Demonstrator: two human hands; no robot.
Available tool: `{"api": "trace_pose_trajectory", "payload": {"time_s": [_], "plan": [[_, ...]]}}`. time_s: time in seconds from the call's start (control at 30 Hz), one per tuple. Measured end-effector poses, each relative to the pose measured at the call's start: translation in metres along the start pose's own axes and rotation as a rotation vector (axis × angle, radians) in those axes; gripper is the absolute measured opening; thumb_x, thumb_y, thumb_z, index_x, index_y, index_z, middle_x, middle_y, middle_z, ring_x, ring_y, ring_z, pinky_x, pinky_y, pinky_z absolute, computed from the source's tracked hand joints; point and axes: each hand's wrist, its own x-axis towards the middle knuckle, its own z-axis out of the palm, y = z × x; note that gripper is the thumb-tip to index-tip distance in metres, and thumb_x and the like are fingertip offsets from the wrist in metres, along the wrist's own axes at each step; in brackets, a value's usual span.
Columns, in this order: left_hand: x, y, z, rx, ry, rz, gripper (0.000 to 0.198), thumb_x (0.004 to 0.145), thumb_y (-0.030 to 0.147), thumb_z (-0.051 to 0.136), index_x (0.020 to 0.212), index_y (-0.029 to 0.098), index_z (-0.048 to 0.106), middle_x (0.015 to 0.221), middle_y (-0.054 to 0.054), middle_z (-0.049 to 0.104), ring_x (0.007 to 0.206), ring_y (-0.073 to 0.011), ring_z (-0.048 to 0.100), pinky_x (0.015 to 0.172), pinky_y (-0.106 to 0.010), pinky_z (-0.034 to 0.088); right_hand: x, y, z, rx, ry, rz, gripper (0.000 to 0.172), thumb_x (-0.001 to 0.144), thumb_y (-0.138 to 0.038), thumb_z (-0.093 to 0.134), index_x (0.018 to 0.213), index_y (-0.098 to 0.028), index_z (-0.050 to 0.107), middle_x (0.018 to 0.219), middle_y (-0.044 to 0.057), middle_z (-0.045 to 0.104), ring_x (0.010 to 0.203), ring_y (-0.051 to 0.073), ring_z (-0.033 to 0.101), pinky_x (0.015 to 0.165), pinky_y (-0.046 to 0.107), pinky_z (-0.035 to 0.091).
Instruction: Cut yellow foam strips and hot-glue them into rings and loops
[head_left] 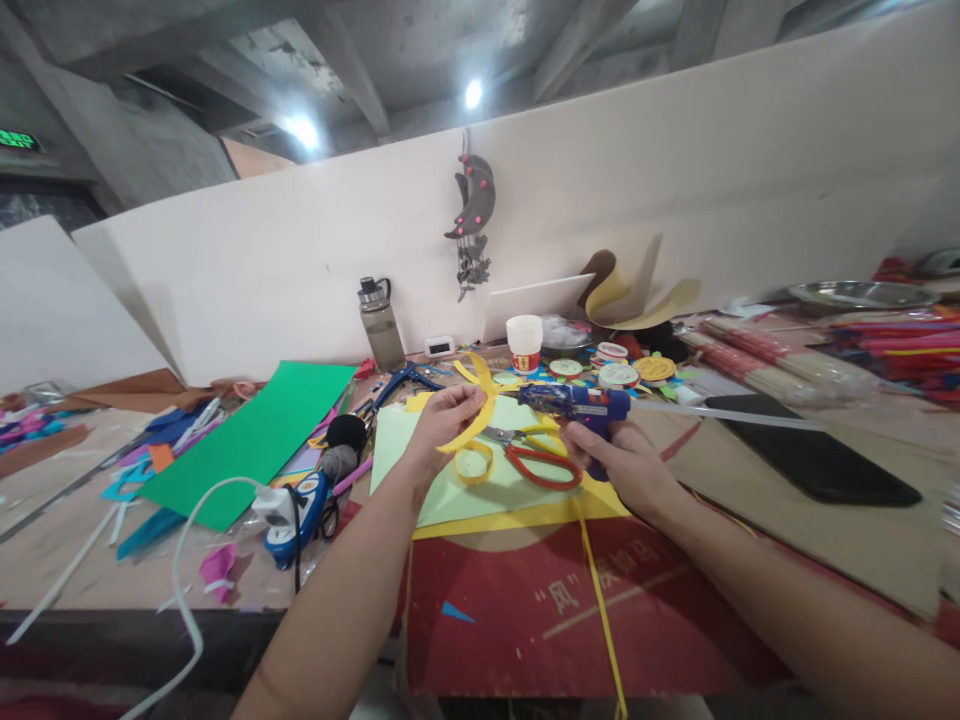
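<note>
My left hand (pixel 444 420) pinches a curved yellow paper strip (pixel 484 408) and holds it above the work sheets. Wrapped round the handle of a blue hot glue gun (pixel 600 405) is my right hand (pixel 619 455). The gun's nozzle points left at the strip, close to it; whether they touch I cannot tell. A long clear glue stick (pixel 727 412) sticks out of its back. Below the hands, scissors (pixel 546 468) with red and yellow handles and a yellow paper ring (pixel 474 464) lie on a pale green sheet (pixel 435 505).
A green sheet (pixel 262 430), a blue power strip (pixel 304 520) with a white cable and a bottle (pixel 381 325) are on the left. A paper cup (pixel 524 345) stands at the back. On the right lies a black flat object (pixel 817 455). A red board (pixel 525 620) forms the near edge.
</note>
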Motion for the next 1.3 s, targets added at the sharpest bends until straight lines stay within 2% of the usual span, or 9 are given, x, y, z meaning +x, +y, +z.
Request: {"api": "trace_pose_trajectory", "payload": {"time_s": [0.27,0.4,0.63,0.9,1.17,1.3], "plan": [[-0.003,0.001,0.004,0.014,-0.019,-0.014,0.029,0.06,0.035,0.077,0.067,0.012,0.061,0.057,0.002,0.052,0.049,-0.0043,0.042,0.048,-0.019,0.028,0.002,0.004,-0.001,0.035,-0.034,-0.012,0.041,0.076,-0.055,0.056,0.056,-0.02,0.049,0.053,-0.001,0.046,0.052,0.013,0.04,0.053,0.029,0.03],[-0.006,0.006,0.009,-0.016,0.009,-0.029,0.028,0.059,0.031,0.078,0.062,0.011,0.058,0.054,0.003,0.049,0.047,-0.0034,0.04,0.046,-0.018,0.027,0.002,0.006,-0.003,0.078,-0.039,-0.017,0.039,0.078,-0.053,0.055,0.058,-0.02,0.049,0.054,-0.001,0.045,0.052,0.013,0.039,0.053,0.029,0.03],[-0.005,0.007,0.011,-0.07,0.041,-0.045,0.028,0.059,0.027,0.079,0.061,0.011,0.056,0.053,0.003,0.048,0.048,-0.0041,0.041,0.049,-0.019,0.032,0.003,0.008,0.0,0.144,-0.117,0.025,0.039,0.075,-0.056,0.057,0.063,-0.02,0.048,0.055,-0.001,0.042,0.05,0.011,0.036,0.049,0.027,0.029],[-0.005,0.004,0.01,-0.053,-0.002,-0.041,0.027,0.061,0.028,0.077,0.06,0.011,0.056,0.055,0.002,0.048,0.049,-0.0038,0.041,0.048,-0.019,0.03,0.004,0.007,0.001,0.242,-0.093,0.02,0.034,0.074,-0.051,0.06,0.068,-0.02,0.048,0.057,-0.002,0.042,0.048,0.01,0.034,0.047,0.027,0.028],[-0.005,0.007,0.012,-0.067,0.039,-0.053,0.03,0.058,0.028,0.079,0.06,0.012,0.054,0.053,0.004,0.046,0.048,-0.0037,0.041,0.049,-0.018,0.033,0.002,0.009,0.001,0.244,-0.124,0.019,0.034,0.076,-0.047,0.06,0.062,-0.017,0.051,0.054,-0.002,0.043,0.048,0.009,0.037,0.047,0.026,0.028],[-0.005,0.005,0.011,-0.066,0.019,-0.05,0.029,0.058,0.028,0.079,0.06,0.012,0.055,0.054,0.003,0.047,0.049,-0.0041,0.042,0.048,-0.018,0.032,0.003,0.009,0.0,0.287,-0.104,0.015,0.032,0.075,-0.047,0.063,0.066,-0.018,0.053,0.056,-0.002,0.044,0.048,0.009,0.037,0.047,0.025,0.03]]}}
